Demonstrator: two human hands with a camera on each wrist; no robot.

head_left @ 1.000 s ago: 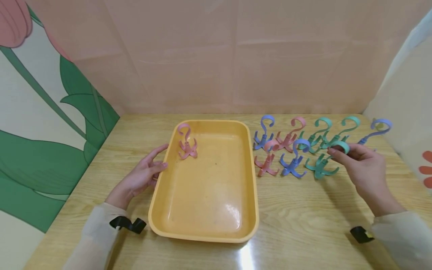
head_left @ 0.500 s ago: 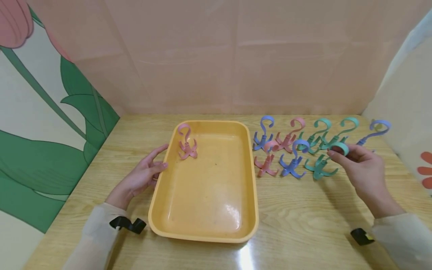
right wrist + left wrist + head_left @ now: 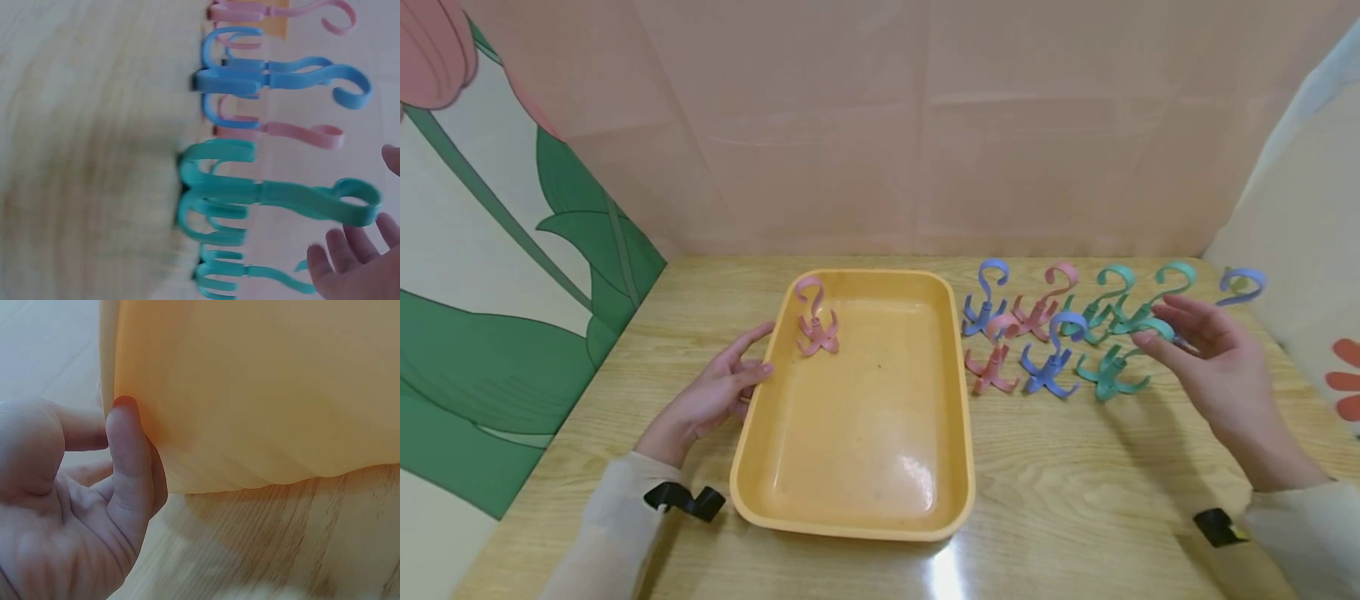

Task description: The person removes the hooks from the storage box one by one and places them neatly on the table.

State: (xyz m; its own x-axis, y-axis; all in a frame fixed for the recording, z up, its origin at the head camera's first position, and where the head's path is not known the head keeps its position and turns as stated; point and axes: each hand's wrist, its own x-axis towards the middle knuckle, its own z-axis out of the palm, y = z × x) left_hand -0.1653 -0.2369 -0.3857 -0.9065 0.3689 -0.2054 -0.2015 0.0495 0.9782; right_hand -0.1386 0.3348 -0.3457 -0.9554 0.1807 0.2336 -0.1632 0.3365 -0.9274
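My left hand (image 3: 711,393) holds the left edge of a yellow tray (image 3: 853,531), with the thumb at the rim and fingers against the outer wall. A pink multi-prong hook (image 3: 817,333) stands inside the tray near its far left corner. My right hand (image 3: 1225,367) is around the curled top of the front green multi-prong hook (image 3: 1108,375). Thumb and fingers are spread apart there, not pinching it. In the right wrist view, the fingers (image 3: 340,253) lie right beside the curl of this green hook (image 3: 281,194), which stands upright on the table.
Several more hooks stand in two rows right of the tray, including a front blue hook (image 3: 1051,367), a front pink hook (image 3: 992,367) and a rear blue hook (image 3: 985,312). The far-right blue hook (image 3: 1243,279) is partly hidden by my right hand. A pink-covered wall (image 3: 880,150) closes the back.
My right thumb and fingers have come apart from their pinch on the front green hook's top, and the hand has shifted slightly right. The left hand and tray have stayed put.
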